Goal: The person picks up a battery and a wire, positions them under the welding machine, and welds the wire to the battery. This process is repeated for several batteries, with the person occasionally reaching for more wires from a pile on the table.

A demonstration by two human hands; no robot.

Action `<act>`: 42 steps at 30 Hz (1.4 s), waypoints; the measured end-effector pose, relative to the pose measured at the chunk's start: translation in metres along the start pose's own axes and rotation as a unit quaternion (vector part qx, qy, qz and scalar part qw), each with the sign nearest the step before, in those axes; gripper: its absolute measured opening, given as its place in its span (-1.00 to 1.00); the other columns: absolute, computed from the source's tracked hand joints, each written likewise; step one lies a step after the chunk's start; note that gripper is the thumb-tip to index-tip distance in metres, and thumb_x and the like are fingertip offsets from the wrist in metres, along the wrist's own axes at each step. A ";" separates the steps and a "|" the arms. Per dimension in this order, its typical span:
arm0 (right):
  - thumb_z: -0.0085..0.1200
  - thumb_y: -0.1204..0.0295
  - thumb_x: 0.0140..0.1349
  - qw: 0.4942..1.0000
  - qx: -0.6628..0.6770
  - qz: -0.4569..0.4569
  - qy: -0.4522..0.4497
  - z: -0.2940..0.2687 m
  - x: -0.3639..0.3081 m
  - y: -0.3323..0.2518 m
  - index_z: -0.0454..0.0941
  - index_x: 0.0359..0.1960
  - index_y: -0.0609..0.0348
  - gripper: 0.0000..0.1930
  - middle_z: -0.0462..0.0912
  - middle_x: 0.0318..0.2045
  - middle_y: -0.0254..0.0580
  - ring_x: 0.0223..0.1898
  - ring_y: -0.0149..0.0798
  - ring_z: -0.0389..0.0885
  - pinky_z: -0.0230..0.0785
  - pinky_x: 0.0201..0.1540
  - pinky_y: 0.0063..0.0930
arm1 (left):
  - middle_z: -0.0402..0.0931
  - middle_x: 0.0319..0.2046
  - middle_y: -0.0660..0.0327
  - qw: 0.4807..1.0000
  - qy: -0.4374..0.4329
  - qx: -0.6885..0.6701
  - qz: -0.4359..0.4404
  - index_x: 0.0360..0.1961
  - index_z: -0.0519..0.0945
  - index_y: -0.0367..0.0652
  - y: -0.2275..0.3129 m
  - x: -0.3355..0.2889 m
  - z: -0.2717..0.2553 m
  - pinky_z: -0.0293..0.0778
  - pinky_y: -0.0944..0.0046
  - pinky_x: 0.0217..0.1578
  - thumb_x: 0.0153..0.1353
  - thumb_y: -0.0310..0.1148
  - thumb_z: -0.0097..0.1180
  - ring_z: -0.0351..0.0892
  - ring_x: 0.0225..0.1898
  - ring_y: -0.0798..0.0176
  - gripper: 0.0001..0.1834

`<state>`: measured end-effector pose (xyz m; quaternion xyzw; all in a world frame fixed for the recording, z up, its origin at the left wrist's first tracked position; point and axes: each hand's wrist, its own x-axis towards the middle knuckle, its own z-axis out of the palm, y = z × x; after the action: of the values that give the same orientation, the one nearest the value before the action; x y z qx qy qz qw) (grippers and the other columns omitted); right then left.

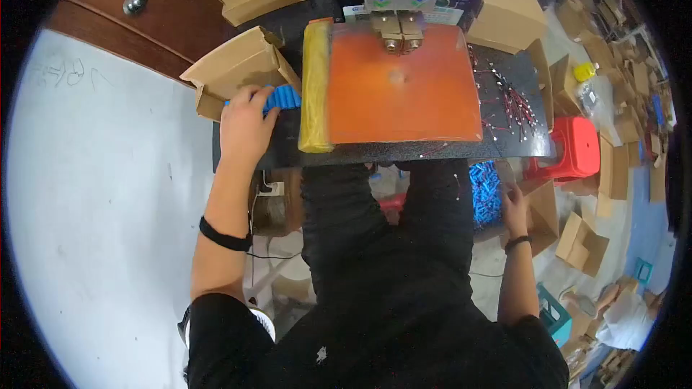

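Note:
My left hand curls its fingers over a row of blue cylindrical battery cells at the table's left, in front of a cardboard box. Blue shows on both sides of the fingers. My right hand is below the table's right side, at the edge of a box full of loose blue cells. Its thumb and fingers look apart, with nothing visible between them. An orange board lies in the middle of the table under a machine's metal head. A yellow wrapped roll runs along its left edge.
Thin red and black wire leads lie on the table at right. A red stool and cardboard boxes stand on the floor beyond. A white wall bounds the left. Another person is at the far lower right.

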<state>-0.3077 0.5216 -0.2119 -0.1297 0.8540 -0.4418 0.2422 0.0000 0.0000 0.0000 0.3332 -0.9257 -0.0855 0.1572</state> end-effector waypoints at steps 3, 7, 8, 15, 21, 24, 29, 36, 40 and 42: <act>0.07 0.45 0.25 0.992 -0.104 -0.051 0.045 0.012 -0.001 -0.045 0.48 0.08 0.22 -0.65 0.53 -0.46 -0.24 -0.45 -0.40 0.45 0.37 -0.35 -0.46 | 0.52 -0.02 0.06 0.978 -0.056 0.192 0.066 -0.01 0.62 -0.09 -0.006 0.023 0.011 0.38 -0.02 -0.12 0.03 -0.30 0.30 0.50 0.00 -0.03 -0.56; 0.15 0.40 0.23 0.997 -0.032 -0.053 0.050 0.021 0.004 -0.047 0.54 -0.02 0.20 -0.70 0.48 -0.53 -0.21 -0.46 -0.35 0.43 0.35 -0.33 -0.41 | 0.53 0.01 0.18 0.969 -0.031 0.216 0.112 -0.01 0.64 0.02 -0.040 0.014 0.021 0.26 -0.04 0.02 0.03 -0.37 0.30 0.45 0.08 0.07 -0.58; 0.15 0.41 0.22 0.996 -0.038 -0.052 0.058 0.016 0.001 -0.058 0.55 -0.03 0.20 -0.71 0.47 -0.54 -0.22 -0.46 -0.35 0.43 0.34 -0.33 -0.41 | 0.53 0.00 0.19 0.971 -0.061 0.208 0.095 -0.03 0.65 0.02 -0.036 0.017 0.020 0.23 -0.02 0.06 0.02 -0.39 0.32 0.45 0.09 0.10 -0.59; 0.07 0.50 0.28 0.977 0.137 -0.102 0.131 -0.002 -0.022 -0.113 0.55 -0.05 0.18 -0.78 0.56 -0.30 -0.39 -0.26 -0.51 0.48 0.38 -0.15 -0.58 | 0.60 -0.10 0.25 0.971 0.028 0.185 0.149 -0.07 0.64 -0.08 -0.045 0.016 0.005 0.22 0.11 0.09 0.22 -0.35 0.17 0.52 -0.02 0.16 -0.75; 0.12 0.41 0.22 0.946 -0.165 -0.204 0.192 -0.047 0.050 -0.186 0.58 -0.16 0.24 -0.80 0.57 -0.26 -0.07 -0.17 -0.14 0.59 0.43 -0.07 -0.36 | 0.61 -0.08 0.20 0.985 0.125 0.056 0.101 -0.07 0.62 -0.13 0.009 0.004 -0.022 0.21 0.11 0.12 0.25 -0.40 0.12 0.53 -0.03 0.13 -0.77; 0.13 0.34 0.20 0.924 -0.266 -0.205 0.181 -0.043 0.076 -0.185 0.60 -0.15 0.20 -0.75 0.56 -0.24 0.00 -0.12 0.02 0.57 0.43 -0.04 -0.22 | 0.60 -0.07 0.19 0.978 0.133 0.051 0.149 -0.06 0.60 -0.13 0.070 0.009 -0.031 0.20 0.11 0.13 0.23 -0.40 0.14 0.52 -0.03 0.12 -0.75; 0.08 0.31 0.19 0.848 -0.415 -0.187 0.271 -0.036 0.089 -0.179 0.59 -0.35 0.16 -0.82 0.61 -0.33 -0.01 -0.27 0.04 0.62 0.48 -0.16 -0.08 | 0.59 -0.14 0.13 0.972 0.007 0.046 0.230 -0.05 0.59 -0.14 0.134 0.025 -0.025 0.18 0.05 0.13 0.15 -0.43 0.16 0.51 -0.05 0.07 -0.70; 0.10 0.35 0.15 0.847 -0.367 -0.278 0.266 -0.032 0.074 -0.216 0.60 -0.40 0.08 -0.89 0.58 -0.38 -0.13 -0.26 -0.02 0.57 0.45 -0.18 -0.16 | 0.56 -0.21 0.08 0.979 -0.055 -0.039 0.191 -0.10 0.61 -0.22 0.139 0.025 -0.028 0.25 0.08 0.06 0.10 -0.49 0.15 0.51 -0.10 0.01 -0.70; 0.05 0.39 0.17 0.841 -0.379 -0.296 0.248 -0.037 0.071 -0.231 0.54 -0.41 0.11 -0.90 0.59 -0.40 -0.11 -0.28 -0.01 0.59 0.46 -0.22 -0.16 | 0.55 -0.16 0.07 0.982 -0.062 -0.060 0.171 -0.09 0.61 -0.18 0.137 0.022 -0.026 0.22 0.06 0.10 0.09 -0.44 0.17 0.49 -0.05 -0.01 -0.69; -0.01 0.42 0.21 0.862 -0.378 -0.280 0.190 -0.041 0.069 -0.236 0.48 -0.30 0.13 -0.90 0.59 -0.41 -0.04 -0.30 0.05 0.61 0.45 -0.26 -0.09 | 0.55 -0.16 0.07 0.981 -0.059 -0.063 0.171 -0.09 0.61 -0.18 0.136 0.023 -0.026 0.22 0.05 0.10 0.09 -0.45 0.17 0.49 -0.05 -0.01 -0.69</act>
<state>-0.3858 0.3837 -0.0193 -0.3584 0.9128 -0.1500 -0.1261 -0.0877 0.0876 0.0650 0.1535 -0.9695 -0.1349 0.1352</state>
